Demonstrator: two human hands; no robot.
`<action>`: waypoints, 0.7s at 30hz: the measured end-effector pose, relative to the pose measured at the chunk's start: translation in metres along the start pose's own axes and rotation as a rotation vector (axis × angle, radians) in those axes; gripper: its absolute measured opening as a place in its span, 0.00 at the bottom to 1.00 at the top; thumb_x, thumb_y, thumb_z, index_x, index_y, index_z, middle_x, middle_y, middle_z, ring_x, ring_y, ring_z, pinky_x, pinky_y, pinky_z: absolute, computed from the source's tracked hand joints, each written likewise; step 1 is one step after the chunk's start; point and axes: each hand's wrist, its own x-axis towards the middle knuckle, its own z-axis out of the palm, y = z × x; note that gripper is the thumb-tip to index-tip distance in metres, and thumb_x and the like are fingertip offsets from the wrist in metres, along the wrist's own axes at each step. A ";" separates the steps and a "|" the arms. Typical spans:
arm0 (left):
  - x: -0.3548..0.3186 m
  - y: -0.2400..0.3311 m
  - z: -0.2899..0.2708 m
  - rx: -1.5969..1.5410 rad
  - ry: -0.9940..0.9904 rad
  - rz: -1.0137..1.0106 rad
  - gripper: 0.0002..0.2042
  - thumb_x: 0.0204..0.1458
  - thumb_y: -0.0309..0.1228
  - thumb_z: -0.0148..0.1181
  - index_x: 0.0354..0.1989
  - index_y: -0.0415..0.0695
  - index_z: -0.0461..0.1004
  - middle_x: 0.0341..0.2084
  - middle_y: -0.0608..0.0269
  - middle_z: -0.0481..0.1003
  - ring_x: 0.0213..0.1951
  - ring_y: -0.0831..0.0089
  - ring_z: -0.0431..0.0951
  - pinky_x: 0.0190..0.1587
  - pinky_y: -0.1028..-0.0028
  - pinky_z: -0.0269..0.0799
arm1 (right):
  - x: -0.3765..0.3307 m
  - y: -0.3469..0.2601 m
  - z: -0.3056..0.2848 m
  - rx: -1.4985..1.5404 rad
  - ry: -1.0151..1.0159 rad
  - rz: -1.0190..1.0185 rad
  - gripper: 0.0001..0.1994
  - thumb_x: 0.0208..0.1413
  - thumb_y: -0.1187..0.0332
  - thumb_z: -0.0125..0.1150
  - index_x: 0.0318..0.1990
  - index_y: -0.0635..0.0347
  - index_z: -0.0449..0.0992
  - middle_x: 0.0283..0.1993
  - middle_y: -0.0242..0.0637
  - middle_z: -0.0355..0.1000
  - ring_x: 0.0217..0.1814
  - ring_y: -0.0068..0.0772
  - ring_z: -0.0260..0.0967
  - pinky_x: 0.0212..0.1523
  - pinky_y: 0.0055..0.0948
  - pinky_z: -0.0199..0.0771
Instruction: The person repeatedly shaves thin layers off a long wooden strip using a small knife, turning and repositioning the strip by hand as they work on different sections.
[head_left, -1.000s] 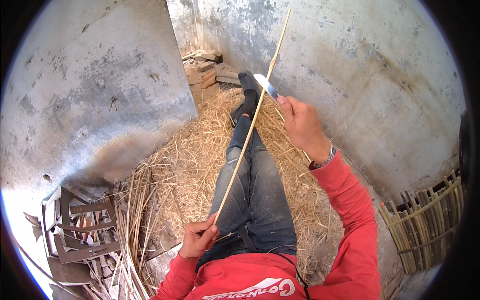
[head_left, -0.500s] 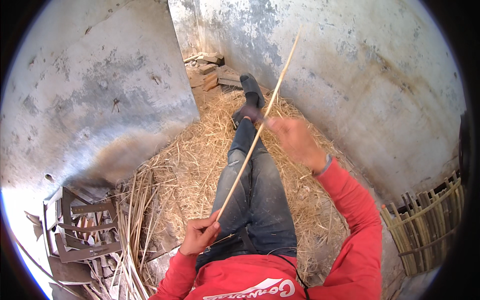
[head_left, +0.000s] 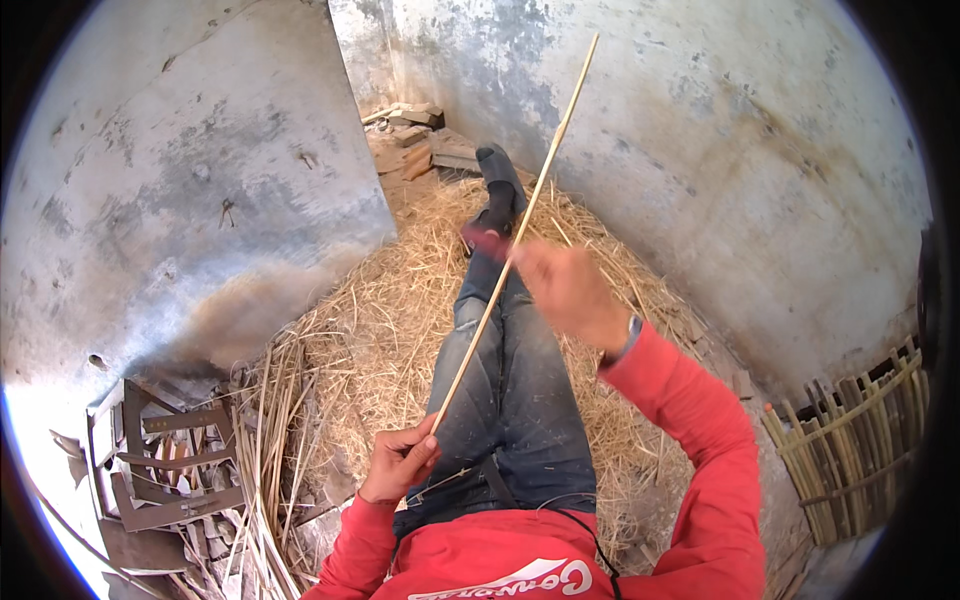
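My left hand [head_left: 404, 462] pinches the lower end of a long, thin bamboo strip [head_left: 470, 355] between thumb and fingers, over my lap. The pale strip slants up and away to the right, past my feet, its far end in the air before the wall. Partway along it, my right hand [head_left: 568, 288] is closed, right beside the strip. From that fist a dark reddish, blade-like tool [head_left: 486, 242] sticks out to the left across the strip. Motion smears it, so its exact kind and whether it touches the strip do not show.
My outstretched legs [head_left: 500, 400] lie on pale shavings [head_left: 370, 330]. Long loose strips [head_left: 270, 420] and a broken dark frame [head_left: 180, 500] are at left. A woven slatted basket [head_left: 850, 450] stands at right. Bricks [head_left: 410, 130] lie by the far corner, between worn walls [head_left: 700, 170].
My right hand has moved a little left and nearer to me along the strip, with the reddish tool. The left hand keeps its grip and has barely moved.
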 end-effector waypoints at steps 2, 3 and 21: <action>-0.004 0.002 0.001 -0.013 -0.027 -0.003 0.20 0.64 0.30 0.62 0.63 0.38 0.75 0.20 0.69 0.67 0.18 0.84 0.61 0.19 0.80 0.52 | 0.028 0.019 -0.028 -0.005 0.177 0.112 0.21 0.72 0.56 0.51 0.32 0.62 0.78 0.17 0.48 0.66 0.14 0.44 0.64 0.21 0.42 0.63; -0.005 0.007 0.000 -0.006 -0.060 -0.011 0.20 0.64 0.30 0.62 0.63 0.38 0.75 0.20 0.69 0.67 0.18 0.84 0.61 0.19 0.80 0.51 | 0.038 0.024 -0.037 -0.006 0.359 0.206 0.22 0.72 0.56 0.51 0.30 0.62 0.77 0.16 0.47 0.65 0.14 0.41 0.64 0.20 0.42 0.62; 0.001 0.008 -0.007 0.001 -0.036 0.009 0.18 0.65 0.28 0.60 0.63 0.42 0.76 0.22 0.69 0.70 0.19 0.86 0.63 0.20 0.82 0.53 | 0.037 0.033 -0.031 -0.049 0.320 0.167 0.22 0.73 0.58 0.50 0.29 0.65 0.76 0.18 0.53 0.67 0.15 0.42 0.64 0.21 0.43 0.62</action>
